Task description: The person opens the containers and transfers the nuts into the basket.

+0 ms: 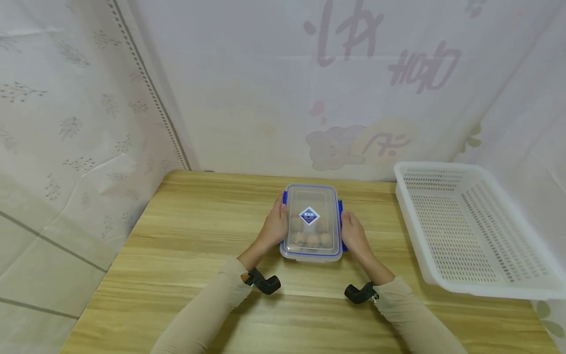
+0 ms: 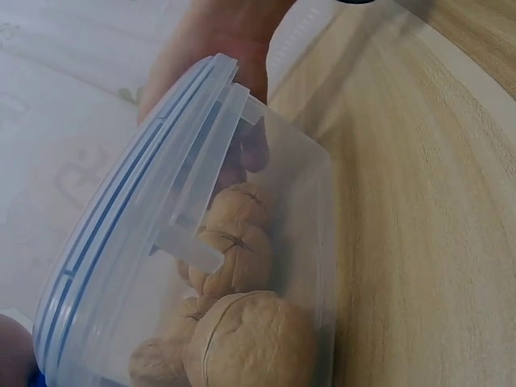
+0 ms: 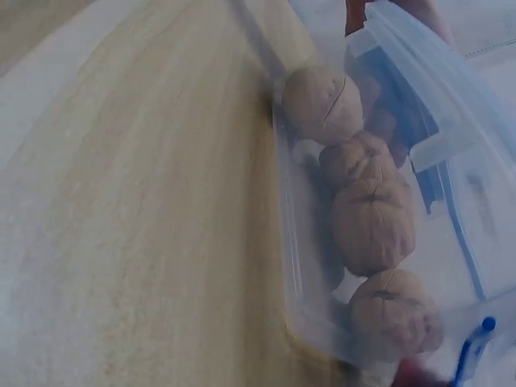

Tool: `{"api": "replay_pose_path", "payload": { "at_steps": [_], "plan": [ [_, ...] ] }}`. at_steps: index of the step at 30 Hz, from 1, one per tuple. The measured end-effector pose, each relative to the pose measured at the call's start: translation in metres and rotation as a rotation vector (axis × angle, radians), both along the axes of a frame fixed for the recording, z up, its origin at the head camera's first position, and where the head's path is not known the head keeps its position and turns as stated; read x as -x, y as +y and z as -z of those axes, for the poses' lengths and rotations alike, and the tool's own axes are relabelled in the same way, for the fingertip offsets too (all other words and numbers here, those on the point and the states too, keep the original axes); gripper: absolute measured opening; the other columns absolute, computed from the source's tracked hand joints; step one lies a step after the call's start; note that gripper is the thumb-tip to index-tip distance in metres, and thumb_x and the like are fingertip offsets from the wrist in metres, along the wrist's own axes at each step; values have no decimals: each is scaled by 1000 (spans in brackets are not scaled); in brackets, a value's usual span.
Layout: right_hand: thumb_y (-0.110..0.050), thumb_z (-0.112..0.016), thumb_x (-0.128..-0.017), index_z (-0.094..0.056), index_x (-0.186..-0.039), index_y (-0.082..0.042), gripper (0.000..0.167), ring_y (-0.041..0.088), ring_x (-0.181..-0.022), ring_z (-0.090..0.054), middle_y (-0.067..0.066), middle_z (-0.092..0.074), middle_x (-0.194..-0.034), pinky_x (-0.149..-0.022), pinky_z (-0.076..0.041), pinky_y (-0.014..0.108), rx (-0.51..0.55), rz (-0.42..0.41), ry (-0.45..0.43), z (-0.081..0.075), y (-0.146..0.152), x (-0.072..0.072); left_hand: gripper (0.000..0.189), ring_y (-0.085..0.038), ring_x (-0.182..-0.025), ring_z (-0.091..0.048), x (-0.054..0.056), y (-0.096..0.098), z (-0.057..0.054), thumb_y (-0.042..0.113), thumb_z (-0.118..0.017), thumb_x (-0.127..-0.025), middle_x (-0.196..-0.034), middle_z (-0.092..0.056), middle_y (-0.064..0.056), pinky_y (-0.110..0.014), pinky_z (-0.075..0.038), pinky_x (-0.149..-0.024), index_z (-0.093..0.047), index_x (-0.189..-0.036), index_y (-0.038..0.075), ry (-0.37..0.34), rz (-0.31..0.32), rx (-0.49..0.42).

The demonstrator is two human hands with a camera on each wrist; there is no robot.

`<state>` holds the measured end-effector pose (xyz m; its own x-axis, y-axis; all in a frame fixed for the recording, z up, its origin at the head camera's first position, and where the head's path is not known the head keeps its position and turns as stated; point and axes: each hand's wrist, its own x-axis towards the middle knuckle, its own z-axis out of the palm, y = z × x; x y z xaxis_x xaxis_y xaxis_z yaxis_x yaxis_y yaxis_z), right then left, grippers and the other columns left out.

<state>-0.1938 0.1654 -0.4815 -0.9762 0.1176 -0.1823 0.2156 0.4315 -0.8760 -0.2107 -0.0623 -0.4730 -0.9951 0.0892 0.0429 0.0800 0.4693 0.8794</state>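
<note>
A clear plastic food container (image 1: 311, 197) stands on the wooden table, its lid on, with a blue seal line and a blue-and-white diamond label (image 1: 309, 215). Several walnuts (image 2: 256, 339) lie inside and show through the wall in both wrist views. My left hand (image 1: 274, 227) grips the container's left side, beside a blue latch (image 1: 285, 197). On the opposite side my right hand (image 1: 354, 235) holds the wall by the other blue latch (image 1: 340, 209), which sticks outward. Part of each hand's fingers is hidden behind the container.
To the right on the table (image 1: 199, 216) stands a large white perforated plastic basket (image 1: 415, 241). A pale printed cloth (image 1: 247, 98) hangs behind the table and along its sides. Both wrists wear black camera mounts (image 1: 267, 284).
</note>
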Motion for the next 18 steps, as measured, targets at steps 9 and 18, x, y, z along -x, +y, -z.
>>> {"api": "replay_pose_path", "payload": {
  "at_steps": [9,18],
  "plan": [
    [-47,-37,-110,-21,-156,7,73,48,-135,-43,33,-41,-147,-115,-38,61,43,-62,51,-9,-10,0,52,-44,-143,-36,1,-1,-1,20,-27,-113,-159,-33,-24,-55,-29,-121,-19,-162,4,-29,12,34],
    [-29,-55,-107,-8,-161,1,77,44,-147,-28,29,-30,-158,-124,-22,59,57,-157,120,-3,-26,0,51,-43,-144,-35,4,-3,-3,17,-27,-113,-159,-33,-25,-53,-28,-123,-21,-161,2,-32,3,53]
  ]
}}
